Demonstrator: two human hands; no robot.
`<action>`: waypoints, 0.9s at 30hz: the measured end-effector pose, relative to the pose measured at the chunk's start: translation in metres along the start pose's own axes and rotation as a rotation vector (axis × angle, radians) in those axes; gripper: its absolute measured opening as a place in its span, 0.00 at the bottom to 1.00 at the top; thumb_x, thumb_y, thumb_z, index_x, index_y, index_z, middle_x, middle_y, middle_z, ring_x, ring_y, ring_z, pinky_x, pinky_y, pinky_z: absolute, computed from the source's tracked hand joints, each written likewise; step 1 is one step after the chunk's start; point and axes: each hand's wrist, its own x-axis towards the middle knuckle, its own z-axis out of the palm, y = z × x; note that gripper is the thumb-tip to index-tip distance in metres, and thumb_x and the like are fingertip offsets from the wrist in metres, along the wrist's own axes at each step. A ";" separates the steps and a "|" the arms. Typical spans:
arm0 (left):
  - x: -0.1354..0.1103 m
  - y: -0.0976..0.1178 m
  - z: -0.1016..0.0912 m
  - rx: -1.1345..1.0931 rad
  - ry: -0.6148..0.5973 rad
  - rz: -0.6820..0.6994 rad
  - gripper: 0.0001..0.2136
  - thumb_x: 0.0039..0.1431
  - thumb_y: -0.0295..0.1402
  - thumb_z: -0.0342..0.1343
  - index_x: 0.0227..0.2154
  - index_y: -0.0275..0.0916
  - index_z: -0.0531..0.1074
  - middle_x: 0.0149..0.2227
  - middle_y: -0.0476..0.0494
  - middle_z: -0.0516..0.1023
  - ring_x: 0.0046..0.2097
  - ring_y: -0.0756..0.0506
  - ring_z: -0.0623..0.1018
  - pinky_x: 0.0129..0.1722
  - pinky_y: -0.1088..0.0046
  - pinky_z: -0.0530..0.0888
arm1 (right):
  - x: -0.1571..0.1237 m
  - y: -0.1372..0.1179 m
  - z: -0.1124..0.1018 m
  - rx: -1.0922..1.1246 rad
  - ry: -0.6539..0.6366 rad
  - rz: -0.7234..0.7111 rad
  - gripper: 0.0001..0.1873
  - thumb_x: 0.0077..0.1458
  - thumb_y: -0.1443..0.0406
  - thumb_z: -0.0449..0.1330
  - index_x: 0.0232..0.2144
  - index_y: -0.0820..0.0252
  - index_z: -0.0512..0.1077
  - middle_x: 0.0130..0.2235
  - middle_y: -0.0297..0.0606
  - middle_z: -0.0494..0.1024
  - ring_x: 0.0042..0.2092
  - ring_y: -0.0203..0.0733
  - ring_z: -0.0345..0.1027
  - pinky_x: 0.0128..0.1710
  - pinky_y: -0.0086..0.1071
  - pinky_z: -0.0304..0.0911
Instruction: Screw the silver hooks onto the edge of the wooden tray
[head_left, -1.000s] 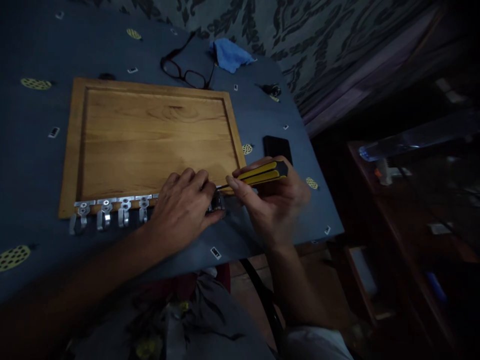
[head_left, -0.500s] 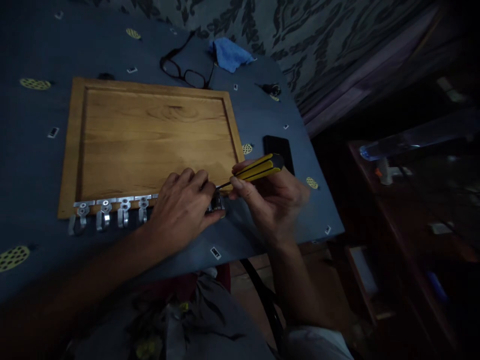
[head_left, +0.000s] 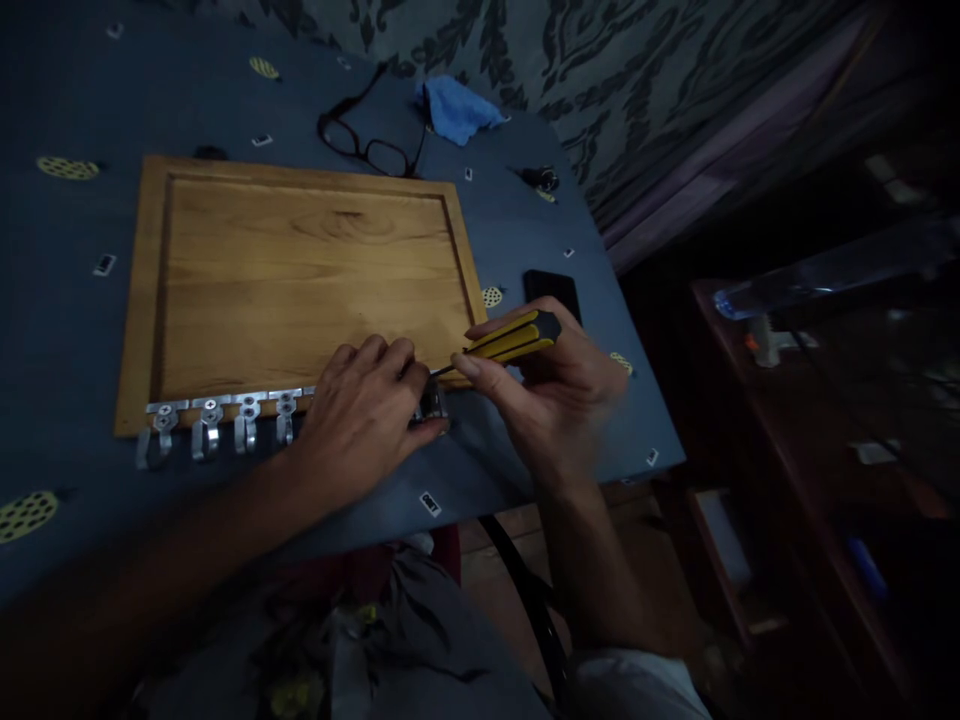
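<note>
Right hand (head_left: 551, 400) wrapped tight round the yellow-and-black-handled screwdriver (head_left: 510, 340), shaft pointing to 9 o'clock, tip at the left fingertips. Left hand (head_left: 367, 415) has its fingers curled, pinching down a silver metal hook (head_left: 431, 405) on the near edge of the rectangular wooden board (head_left: 300, 280), by its right corner. Four more silver hooks (head_left: 210, 425) in a row at 9 o'clock of left hand, same edge. Black phone (head_left: 551, 288) at 12 o'clock of right hand, on the blue-covered desk (head_left: 67, 330). Dark-rimmed glasses (head_left: 360, 145) and crumpled blue cloth (head_left: 454, 108) past the board's far edge, 12 o'clock.
</note>
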 end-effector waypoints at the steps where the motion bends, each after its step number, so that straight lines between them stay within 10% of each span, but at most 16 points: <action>1: 0.000 0.000 0.000 0.001 -0.001 0.001 0.19 0.56 0.45 0.65 0.43 0.33 0.78 0.41 0.41 0.75 0.44 0.36 0.75 0.40 0.57 0.71 | 0.002 -0.001 -0.003 -0.029 -0.015 -0.026 0.06 0.51 0.72 0.70 0.31 0.60 0.76 0.33 0.34 0.77 0.36 0.37 0.72 0.33 0.31 0.67; 7: 0.000 0.000 0.001 0.005 -0.006 -0.008 0.17 0.57 0.44 0.65 0.42 0.34 0.78 0.40 0.41 0.75 0.44 0.36 0.75 0.40 0.57 0.72 | 0.013 -0.004 -0.025 0.115 -0.326 -0.062 0.18 0.57 0.71 0.66 0.50 0.53 0.77 0.41 0.35 0.81 0.38 0.38 0.75 0.35 0.31 0.71; 18: 0.001 0.001 -0.001 0.009 -0.023 -0.019 0.19 0.56 0.45 0.65 0.43 0.34 0.78 0.43 0.40 0.76 0.45 0.35 0.75 0.41 0.56 0.72 | 0.001 -0.002 0.010 0.214 0.099 0.132 0.15 0.49 0.69 0.72 0.33 0.55 0.69 0.35 0.28 0.80 0.28 0.32 0.71 0.25 0.27 0.67; 24: 0.001 0.001 -0.001 -0.007 -0.032 -0.025 0.18 0.58 0.44 0.63 0.43 0.34 0.78 0.41 0.40 0.75 0.44 0.36 0.75 0.41 0.57 0.72 | 0.012 -0.001 -0.018 0.145 -0.172 -0.054 0.10 0.54 0.70 0.69 0.39 0.55 0.79 0.46 0.35 0.80 0.49 0.43 0.74 0.41 0.34 0.74; 27: 0.001 0.001 -0.001 -0.010 -0.058 -0.037 0.17 0.59 0.44 0.63 0.42 0.34 0.78 0.41 0.39 0.75 0.45 0.35 0.75 0.41 0.57 0.72 | 0.013 -0.003 -0.021 0.206 -0.229 0.063 0.10 0.59 0.66 0.65 0.44 0.54 0.78 0.43 0.36 0.80 0.42 0.39 0.75 0.35 0.31 0.74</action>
